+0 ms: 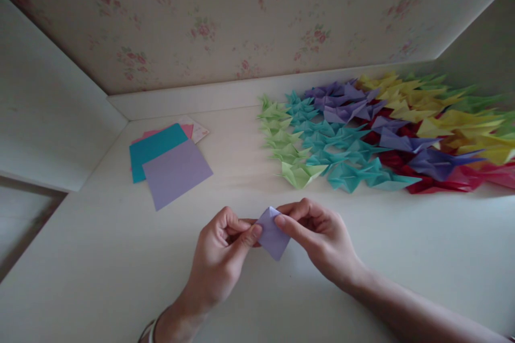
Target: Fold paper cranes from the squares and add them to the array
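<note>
Fingers [254, 231] of both my hands are clamped on a small folded lilac paper [275, 245], held like a diamond between them over a white tabletop [257, 308]. My left hand [219, 260] pinches its left corner, thumb in front, other fingertips partly hidden; my right hand [324, 236] grips the upper right edge, its thumb covering part of the face. Beyond the fingers, to their left, a lilac sheet [179, 174] overlaps a turquoise sheet [151, 150], which blocks most of a pink sheet [187, 130]. Beyond the fingers, to their right, folded figures crowd the surface: pale green figures [300, 174] nearest, then turquoise figures [346, 176], purple figures [436, 163] and yellow figures [458, 124], with red figures [438, 185] partly buried among them and pink figures [499, 173] at the far right. Well ahead of my fingers rises a floral wall [201, 29]; a white panel [44, 91] stands well to their left. Bands [149, 329] circle my left wrist.
</note>
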Tool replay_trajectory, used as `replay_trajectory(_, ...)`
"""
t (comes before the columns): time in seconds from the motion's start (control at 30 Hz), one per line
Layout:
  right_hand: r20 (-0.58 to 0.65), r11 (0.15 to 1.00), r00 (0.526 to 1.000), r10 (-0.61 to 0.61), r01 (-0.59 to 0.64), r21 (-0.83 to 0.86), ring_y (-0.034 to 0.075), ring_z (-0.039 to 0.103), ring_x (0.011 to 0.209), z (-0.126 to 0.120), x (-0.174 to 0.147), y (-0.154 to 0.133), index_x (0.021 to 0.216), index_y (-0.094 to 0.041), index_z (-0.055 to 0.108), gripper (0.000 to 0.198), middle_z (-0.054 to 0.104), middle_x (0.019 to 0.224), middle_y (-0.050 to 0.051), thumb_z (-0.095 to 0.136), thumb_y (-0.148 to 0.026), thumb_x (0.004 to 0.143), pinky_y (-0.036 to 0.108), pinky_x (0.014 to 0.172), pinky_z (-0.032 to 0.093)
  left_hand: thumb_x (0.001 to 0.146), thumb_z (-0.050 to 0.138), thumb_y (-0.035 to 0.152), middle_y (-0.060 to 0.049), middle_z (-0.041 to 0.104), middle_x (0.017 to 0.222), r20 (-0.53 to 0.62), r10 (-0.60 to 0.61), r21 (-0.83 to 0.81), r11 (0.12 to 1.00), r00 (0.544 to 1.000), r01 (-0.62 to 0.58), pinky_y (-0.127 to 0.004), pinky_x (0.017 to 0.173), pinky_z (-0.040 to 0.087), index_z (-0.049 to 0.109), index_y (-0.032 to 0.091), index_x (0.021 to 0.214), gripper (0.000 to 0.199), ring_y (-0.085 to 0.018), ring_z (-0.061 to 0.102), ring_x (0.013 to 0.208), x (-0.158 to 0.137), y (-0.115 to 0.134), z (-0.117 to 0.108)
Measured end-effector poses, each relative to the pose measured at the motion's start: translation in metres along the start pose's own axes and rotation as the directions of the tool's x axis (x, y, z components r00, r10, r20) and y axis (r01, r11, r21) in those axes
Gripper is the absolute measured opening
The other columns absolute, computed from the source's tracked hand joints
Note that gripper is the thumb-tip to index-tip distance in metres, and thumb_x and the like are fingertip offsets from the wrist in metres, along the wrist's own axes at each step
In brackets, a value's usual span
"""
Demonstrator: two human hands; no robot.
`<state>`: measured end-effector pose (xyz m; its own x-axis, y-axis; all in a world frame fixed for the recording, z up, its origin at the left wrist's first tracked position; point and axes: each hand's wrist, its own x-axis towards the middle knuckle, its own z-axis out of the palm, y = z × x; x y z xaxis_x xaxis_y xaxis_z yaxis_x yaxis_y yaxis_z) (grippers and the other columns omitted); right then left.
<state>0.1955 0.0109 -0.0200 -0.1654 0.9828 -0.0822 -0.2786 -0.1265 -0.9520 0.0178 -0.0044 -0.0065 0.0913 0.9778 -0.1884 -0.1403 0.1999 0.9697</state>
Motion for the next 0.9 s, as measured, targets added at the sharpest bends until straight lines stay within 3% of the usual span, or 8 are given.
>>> replay_trajectory(0.13,-0.033,1.000,0.999,-0.001,0.000,-0.008,0.017,0.068,0.075,-0.0003,0.0011,-0.0017,0.066,-0.019,0.065,0.022,0.077,0.085,0.005,0.079,-0.028,0.079,0.027,0.064,0.051,0.085,0.074,0.025,0.001,0.078,0.076,0.072,-0.035,-0.123,0.991,0.997,0.043,-0.027,0.072,0.059,0.042,0.023,0.078,0.032,-0.015,0.073,0.073,0.0007,-0.0010,-0.0003)
replay_trajectory(0.4,-0.016,0.999,1.000,0.001,0.000,0.049,0.016,0.069,0.073,-0.0015,0.0024,-0.0069,0.064,-0.019,0.067,0.020,0.078,0.085,0.004,0.081,-0.024,0.077,0.025,0.063,0.052,0.088,0.071,0.023,0.000,0.079,0.082,0.172,-0.057,-0.164,0.983,0.983,0.086,-0.028,0.079,0.058,0.041,0.023,0.080,0.031,-0.015,0.074,0.078,0.0008,0.0015,-0.0003)
replay_trajectory(0.67,-0.007,0.998,0.998,-0.058,0.058,0.011,0.015,0.070,0.075,-0.0045,0.0033,-0.0033,0.074,-0.019,0.071,0.012,0.078,0.090,0.005,0.077,-0.026,0.082,0.024,0.064,0.054,0.088,0.069,0.025,0.001,0.074,0.077,-0.006,0.077,0.162,0.984,0.997,-0.075,-0.021,0.065,0.059,0.060,0.019,0.087,0.011,-0.013,0.072,0.068,0.0014,-0.0026,0.0001)
replay_trajectory(0.8,0.046,0.995,0.995,-0.085,0.087,-0.054,0.018,0.072,0.087,-0.0064,0.0043,-0.0042,0.093,-0.022,0.077,0.011,0.078,0.099,0.006,0.077,-0.027,0.082,0.028,0.077,0.060,0.090,0.067,0.026,0.003,0.071,0.060,-0.069,0.102,0.179,0.980,0.992,-0.088,-0.021,0.050,0.057,0.058,0.020,0.089,0.011,-0.014,0.069,0.052,0.0004,-0.0038,-0.0024)
replay_trajectory(0.9,0.101,0.999,0.994,-0.030,0.033,-0.022,0.017,0.074,0.083,-0.0069,0.0047,-0.0047,0.095,-0.024,0.078,0.013,0.075,0.113,0.007,0.077,-0.028,0.082,0.027,0.069,0.064,0.089,0.069,0.024,0.003,0.073,0.063,-0.110,0.150,0.187,0.974,0.983,-0.128,-0.022,0.050,0.059,0.061,0.019,0.096,0.012,-0.015,0.071,0.055,-0.0003,-0.0030,-0.0047)
